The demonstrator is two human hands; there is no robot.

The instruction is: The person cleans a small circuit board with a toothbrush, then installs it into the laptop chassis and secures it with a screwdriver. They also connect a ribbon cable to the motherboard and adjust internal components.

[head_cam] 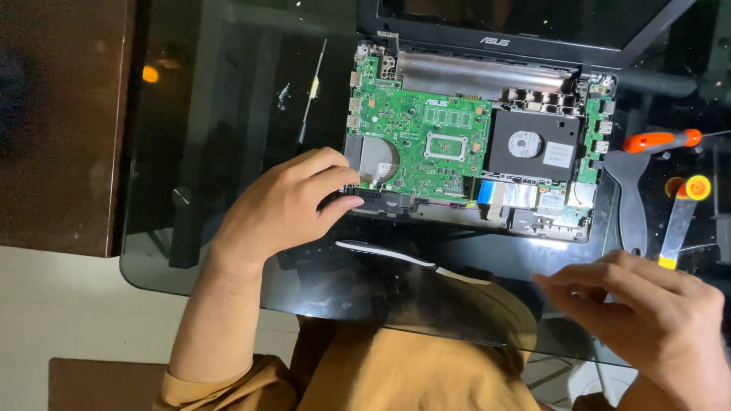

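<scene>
On the glass table [205, 251] an opened laptop [472, 137] lies with its cover off, the green board [419, 137] and black drive [531, 144] bare. Your left hand [282, 209] rests at the laptop's front left corner, fingers curled and pressed down on the black edge just below the board; whether they pinch anything there you cannot tell from this view. Your right hand [647, 312] hovers off the laptop's front right corner, fingers loosely bent and close together, holding nothing that shows.

Judging by that, you are working the lower edge of the chassis loose or steadying it, with the board not yet lifted. A next move there would call for a firm, even press from the left fingers and care around the flat ribbon cables [506, 196] just right of them.

Near the right hand lie an orange-handled tool [659, 141], a yellow-capped tool [697, 186] and a dark pry tool [632, 198], all within reach. A thin white-tipped screwdriver [312, 91] lies left of the laptop, well apart from your hands. A white-edged dark strip [384, 253] lies on the glass between hands and chassis, right in the path of any pull toward you.
</scene>
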